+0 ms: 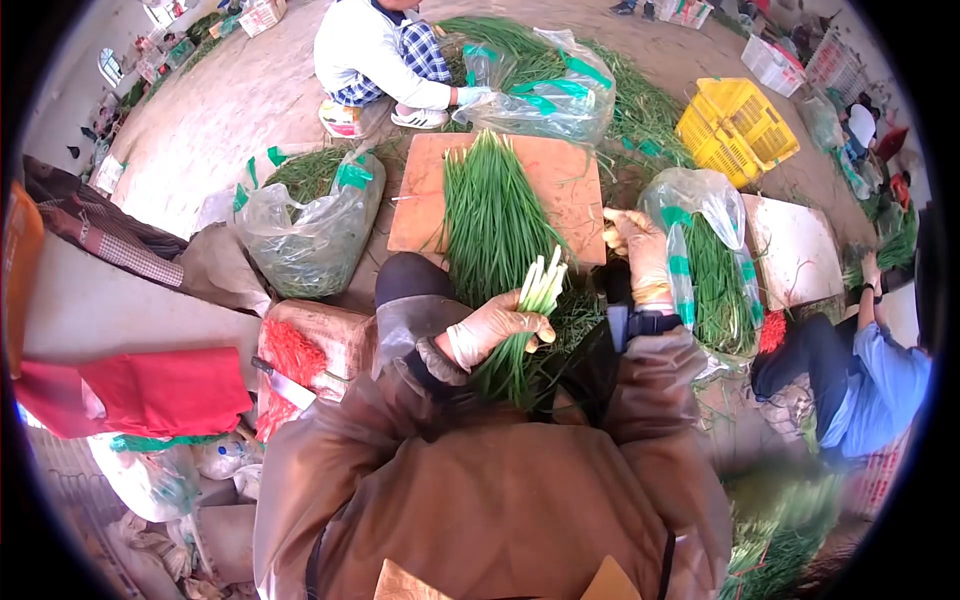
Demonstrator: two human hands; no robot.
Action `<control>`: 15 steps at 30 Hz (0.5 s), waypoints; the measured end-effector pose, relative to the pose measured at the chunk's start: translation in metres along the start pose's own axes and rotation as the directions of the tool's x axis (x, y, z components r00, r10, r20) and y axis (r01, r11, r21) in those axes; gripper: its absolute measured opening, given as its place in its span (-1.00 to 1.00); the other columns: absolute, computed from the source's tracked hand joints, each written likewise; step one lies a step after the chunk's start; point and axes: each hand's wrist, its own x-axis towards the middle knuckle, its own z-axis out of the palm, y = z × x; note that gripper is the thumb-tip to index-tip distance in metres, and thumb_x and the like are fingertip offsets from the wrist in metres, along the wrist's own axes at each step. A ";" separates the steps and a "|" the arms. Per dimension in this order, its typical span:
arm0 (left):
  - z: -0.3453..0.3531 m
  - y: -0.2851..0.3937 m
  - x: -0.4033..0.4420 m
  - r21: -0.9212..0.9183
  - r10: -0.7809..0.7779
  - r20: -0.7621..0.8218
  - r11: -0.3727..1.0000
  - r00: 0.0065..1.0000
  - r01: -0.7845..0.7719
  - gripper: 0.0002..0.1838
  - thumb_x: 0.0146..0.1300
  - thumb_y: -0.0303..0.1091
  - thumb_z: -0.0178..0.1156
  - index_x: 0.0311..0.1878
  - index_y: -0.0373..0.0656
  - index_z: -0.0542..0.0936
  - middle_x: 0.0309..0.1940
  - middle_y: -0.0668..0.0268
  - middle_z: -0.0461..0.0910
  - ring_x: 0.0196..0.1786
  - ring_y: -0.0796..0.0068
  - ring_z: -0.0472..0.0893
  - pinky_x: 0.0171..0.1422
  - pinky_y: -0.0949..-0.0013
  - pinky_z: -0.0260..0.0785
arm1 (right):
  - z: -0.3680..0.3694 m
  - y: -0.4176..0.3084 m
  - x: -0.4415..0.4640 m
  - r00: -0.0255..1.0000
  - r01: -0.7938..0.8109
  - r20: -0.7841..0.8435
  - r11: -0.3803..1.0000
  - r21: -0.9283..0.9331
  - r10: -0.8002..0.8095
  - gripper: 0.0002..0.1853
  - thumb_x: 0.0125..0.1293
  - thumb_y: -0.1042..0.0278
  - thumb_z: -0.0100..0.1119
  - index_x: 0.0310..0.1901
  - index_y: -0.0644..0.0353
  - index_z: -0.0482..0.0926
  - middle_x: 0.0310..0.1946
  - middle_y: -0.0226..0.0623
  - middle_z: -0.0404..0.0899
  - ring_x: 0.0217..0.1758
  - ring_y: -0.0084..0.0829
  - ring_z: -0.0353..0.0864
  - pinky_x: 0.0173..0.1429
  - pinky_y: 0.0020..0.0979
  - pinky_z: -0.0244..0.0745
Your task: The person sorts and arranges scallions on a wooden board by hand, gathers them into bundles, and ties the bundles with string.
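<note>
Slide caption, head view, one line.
Gloved left hand grips a small bunch of white-ended green stalks near a larger green stalk pile on a rectangular tan board.

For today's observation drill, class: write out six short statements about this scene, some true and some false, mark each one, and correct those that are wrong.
1. The left hand grips a bunch of green stalks. True.
2. A larger pile of stalks lies on the board. True.
3. Both hands grip the bunch. False: the right hand is apart from it.
4. The bunch is green along its whole length. False: its pale end sticks out above the left hand.
5. To the right of the board is a yellow crate. True.
6. Nothing red is in view. False: a red cloth lies at the person's left.
</note>
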 end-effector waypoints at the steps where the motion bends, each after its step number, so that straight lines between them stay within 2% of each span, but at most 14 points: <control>1: 0.001 0.003 -0.005 -0.050 0.021 -0.017 0.999 1.000 -0.021 -0.47 0.32 -0.40 0.20 0.34 -0.25 0.35 -0.26 0.27 0.64 -0.23 0.53 0.60 -0.17 0.50 0.44 | -0.032 0.046 0.024 0.997 0.055 0.067 0.953 -0.297 -0.036 -0.72 0.26 0.18 0.29 -0.14 0.21 0.70 -0.38 -0.41 0.70 -0.34 -0.50 0.65 -0.21 -0.48 0.50; 2: 0.001 0.006 -0.007 -0.099 0.044 -0.034 0.994 0.998 -0.048 -0.45 0.32 -0.40 0.20 0.36 -0.26 0.34 -0.27 0.29 0.64 -0.25 0.53 0.58 -0.14 0.49 0.44 | -0.052 0.079 0.042 0.988 0.126 0.143 0.816 -0.564 -0.053 -0.69 0.28 0.17 0.26 -0.10 0.23 0.69 -0.31 -0.37 0.73 -0.27 -0.40 0.69 -0.11 -0.42 0.54; 3: -0.002 0.007 -0.006 -0.101 0.052 -0.032 0.993 0.998 -0.055 -0.45 0.31 -0.40 0.20 0.35 -0.28 0.35 -0.28 0.30 0.63 -0.26 0.55 0.56 -0.11 0.49 0.43 | -0.041 0.054 0.026 0.972 0.231 0.198 0.640 -0.732 -0.125 -0.68 0.35 0.20 0.14 -0.02 0.25 0.65 -0.06 -0.26 0.70 0.01 -0.29 0.66 0.15 -0.40 0.47; 4: -0.004 0.010 -0.004 -0.105 0.055 -0.034 0.993 0.998 -0.058 -0.45 0.31 -0.40 0.20 0.35 -0.28 0.35 -0.28 0.30 0.63 -0.26 0.55 0.56 -0.11 0.49 0.43 | -0.020 0.022 0.009 0.972 0.234 0.202 0.637 -0.734 -0.124 -0.68 0.35 0.20 0.14 -0.02 0.25 0.65 -0.06 -0.26 0.70 0.01 -0.29 0.66 0.15 -0.40 0.47; 5: -0.005 0.011 -0.002 -0.109 0.045 -0.032 0.993 0.998 -0.048 -0.44 0.31 -0.39 0.21 0.35 -0.29 0.35 -0.28 0.30 0.63 -0.26 0.54 0.56 -0.11 0.49 0.43 | 0.004 -0.009 -0.013 0.953 0.282 0.225 0.854 -0.436 -0.200 -0.67 0.38 0.23 0.09 0.03 0.25 0.62 0.03 -0.24 0.65 0.11 -0.31 0.61 0.22 -0.42 0.41; 6: -0.004 0.011 -0.001 -0.113 0.031 -0.028 0.993 0.999 -0.034 -0.44 0.30 -0.39 0.22 0.35 -0.30 0.35 -0.28 0.30 0.63 -0.26 0.54 0.56 -0.11 0.49 0.42 | 0.025 -0.030 -0.031 0.938 0.298 0.212 0.952 -0.077 -0.276 -0.67 0.42 0.25 0.05 0.08 0.24 0.60 0.12 -0.23 0.61 0.20 -0.33 0.56 0.29 -0.44 0.35; 8: 0.003 0.008 0.003 -0.090 0.036 -0.038 0.995 0.999 -0.039 -0.51 0.31 -0.36 0.21 0.27 -0.32 0.42 -0.28 0.28 0.64 -0.25 0.51 0.58 -0.10 0.48 0.44 | 0.055 -0.048 -0.049 0.785 0.597 0.366 0.769 -0.230 -0.500 -0.64 0.46 0.26 0.02 0.18 0.23 0.55 0.24 -0.25 0.52 0.30 -0.42 0.46 0.38 -0.46 0.26; 9: 0.006 0.006 0.006 -0.092 0.028 -0.049 0.995 0.998 -0.032 -0.57 0.32 -0.34 0.21 0.20 -0.31 0.46 -0.28 0.27 0.64 -0.25 0.50 0.59 -0.10 0.46 0.45 | 0.065 -0.038 -0.051 0.734 0.409 0.586 0.912 0.023 -0.344 -0.61 0.46 0.19 0.01 0.18 0.23 0.54 0.22 -0.27 0.52 0.33 -0.43 0.42 0.39 -0.42 0.24; 10: 0.006 0.004 0.007 -0.090 0.022 -0.061 0.996 0.998 -0.028 -0.63 0.32 -0.33 0.21 0.12 -0.30 0.50 -0.28 0.26 0.64 -0.25 0.49 0.60 -0.10 0.45 0.46 | 0.072 -0.032 -0.052 0.573 0.125 0.783 0.970 0.208 -0.242 -0.58 0.47 0.12 0.00 0.19 0.22 0.54 0.21 -0.30 0.53 0.36 -0.44 0.39 0.41 -0.39 0.22; 11: 0.003 -0.001 0.009 -0.087 0.075 -0.087 0.993 0.993 -0.082 -0.77 0.35 -0.29 0.18 -0.07 -0.26 0.55 -0.29 0.26 0.63 -0.25 0.48 0.62 -0.13 0.42 0.48 | 0.073 -0.035 -0.052 0.575 0.131 0.779 0.968 0.215 -0.251 -0.58 0.47 0.12 0.00 0.19 0.22 0.54 0.21 -0.30 0.53 0.36 -0.44 0.39 0.41 -0.39 0.22; 12: 0.003 0.008 0.007 -0.079 0.076 -0.088 0.993 0.993 -0.083 -0.77 0.35 -0.29 0.18 -0.07 -0.26 0.55 -0.29 0.26 0.63 -0.25 0.48 0.62 -0.13 0.42 0.48 | 0.074 -0.048 -0.055 0.651 0.107 0.744 0.988 0.110 -0.154 -0.59 0.46 0.15 0.02 0.19 0.23 0.53 0.25 -0.29 0.50 0.34 -0.45 0.41 0.40 -0.39 0.24; 13: 0.001 0.021 0.001 -0.033 0.218 -0.158 0.974 0.963 -0.226 -0.79 0.35 -0.30 0.17 -0.09 -0.24 0.54 -0.32 0.26 0.63 -0.28 0.48 0.61 -0.14 0.42 0.48 | 0.076 -0.059 -0.057 0.715 0.067 0.697 0.998 0.004 -0.051 -0.59 0.45 0.19 0.05 0.20 0.25 0.53 0.29 -0.27 0.47 0.33 -0.46 0.43 0.40 -0.40 0.25; 14: -0.005 0.030 -0.006 0.017 0.350 -0.227 0.934 0.909 -0.356 -0.81 0.35 -0.30 0.16 -0.12 -0.23 0.54 -0.34 0.26 0.62 -0.31 0.49 0.60 -0.14 0.42 0.49 | 0.069 -0.066 -0.053 0.744 0.224 0.615 0.965 0.137 -0.260 -0.61 0.45 0.20 0.06 0.17 0.26 0.54 0.21 -0.30 0.54 0.27 -0.52 0.47 0.39 -0.39 0.27; 15: -0.025 0.041 -0.010 -0.075 0.429 -0.194 0.890 0.882 -0.450 -0.81 0.36 -0.28 0.16 -0.12 -0.21 0.53 -0.33 0.27 0.61 -0.32 0.49 0.58 -0.13 0.43 0.48 | 0.056 -0.077 -0.053 0.851 0.186 0.491 0.981 0.053 -0.188 -0.65 0.44 0.28 0.08 0.16 0.27 0.55 0.14 -0.30 0.59 0.15 -0.55 0.53 0.28 -0.45 0.37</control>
